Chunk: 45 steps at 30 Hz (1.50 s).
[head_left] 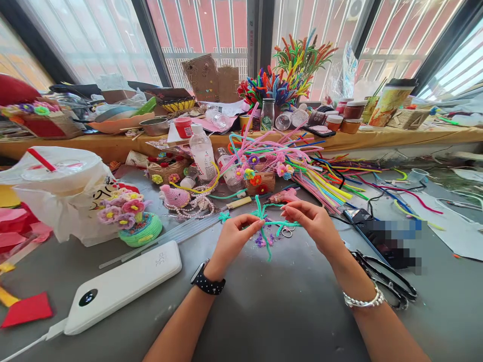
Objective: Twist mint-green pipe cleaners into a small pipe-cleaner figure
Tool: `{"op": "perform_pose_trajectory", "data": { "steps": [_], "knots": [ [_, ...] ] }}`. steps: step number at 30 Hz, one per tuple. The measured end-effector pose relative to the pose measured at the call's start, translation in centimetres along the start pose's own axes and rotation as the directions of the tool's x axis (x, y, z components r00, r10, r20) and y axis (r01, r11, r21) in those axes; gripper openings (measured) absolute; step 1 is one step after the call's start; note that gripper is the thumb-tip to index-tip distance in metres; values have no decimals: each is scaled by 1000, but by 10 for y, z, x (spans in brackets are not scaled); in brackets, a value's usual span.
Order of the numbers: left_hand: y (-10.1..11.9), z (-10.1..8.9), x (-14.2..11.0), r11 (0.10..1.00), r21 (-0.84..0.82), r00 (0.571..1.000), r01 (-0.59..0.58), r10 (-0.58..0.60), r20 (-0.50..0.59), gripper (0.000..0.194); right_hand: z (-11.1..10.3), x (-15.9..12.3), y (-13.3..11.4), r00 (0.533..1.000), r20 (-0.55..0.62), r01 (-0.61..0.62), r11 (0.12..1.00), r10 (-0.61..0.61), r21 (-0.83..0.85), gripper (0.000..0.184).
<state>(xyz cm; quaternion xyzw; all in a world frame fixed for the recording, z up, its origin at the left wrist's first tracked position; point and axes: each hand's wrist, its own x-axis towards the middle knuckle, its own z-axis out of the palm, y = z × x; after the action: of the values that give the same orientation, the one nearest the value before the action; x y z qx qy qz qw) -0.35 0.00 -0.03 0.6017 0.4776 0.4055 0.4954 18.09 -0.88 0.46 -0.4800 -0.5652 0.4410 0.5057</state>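
Observed between the hands, mid-desk [264, 317]: green stems [260, 212], held at the crossing in the closed fingers of the left hand [241, 226]. Found right hand [313, 221] with fingertips nearly together beside a loose green end; cannot confirm a grip. Judge work part done: crossed at centre, with several ends left free. Note fuzzy, thin, star-like splay, probably easily bent. Noted farther off: pink glue gun [285, 196], straight multicoloured bundle [320, 181], smooth clear plastic bottle [203, 156].

Left hand [234, 237] pinches green stems [263, 215]; right hand [316, 227] adjoins them, grip unclear. Power bank [126, 289] lies left; phone [377, 236] and glasses [406, 287], right.
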Motion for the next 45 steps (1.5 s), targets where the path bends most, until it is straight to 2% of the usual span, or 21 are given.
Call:
{"op": "perform_pose_trajectory", "data": {
  "steps": [3,6,10,12,15,18,20,22,25,28,31,36,40,45],
  "knots": [
    [-2,2,-1,998,50,999,-32,31,8,24,4,-3,0,992,118,70,972,-44,-224,27],
    [-3,4,-2,996,67,998,-51,48,34,23,9,-5,1,965,254,154,919,-61,-364,24],
    [0,5,-1,995,85,998,-43,39,50,25,11,-7,0,946,285,289,808,-157,-514,21],
    [1,6,-2,994,96,997,-45,39,68,25,10,-7,-2,939,292,319,784,-183,-533,21],
    [0,7,-2,990,114,987,-79,62,146,25,6,-6,-7,945,287,281,841,-158,-462,22],
    [-3,7,-3,995,57,968,-79,63,241,25,-3,-5,-10,944,330,154,917,-26,-367,24],
    [-3,8,-4,1000,2,964,-31,30,264,25,-11,-4,-10,898,425,38,945,110,-324,28],
    [-1,8,-4,999,-29,963,20,-12,270,24,-15,-3,-9,854,487,-56,962,185,-268,29],
    [2,8,-5,996,-53,949,75,-55,311,24,-13,-1,-5,882,445,-138,988,156,-74,27],
    [3,8,-6,993,-67,930,97,-67,361,23,-3,1,-1,902,416,-144,989,115,38,20],
    [2,8,-6,994,-77,922,83,-47,385,19,6,2,2,927,362,-130,989,97,68,23],
    [6,7,-7,994,-55,938,98,-74,339,18,8,3,6,960,252,-150,984,122,96,24],
    [6,7,-7,995,-36,934,88,-70,349,17,9,3,8,969,202,-174,974,143,147,25],
    [4,8,-7,994,-49,934,96,-73,349,17,12,3,11,964,209,-200,964,162,177,26]
  ]
}}
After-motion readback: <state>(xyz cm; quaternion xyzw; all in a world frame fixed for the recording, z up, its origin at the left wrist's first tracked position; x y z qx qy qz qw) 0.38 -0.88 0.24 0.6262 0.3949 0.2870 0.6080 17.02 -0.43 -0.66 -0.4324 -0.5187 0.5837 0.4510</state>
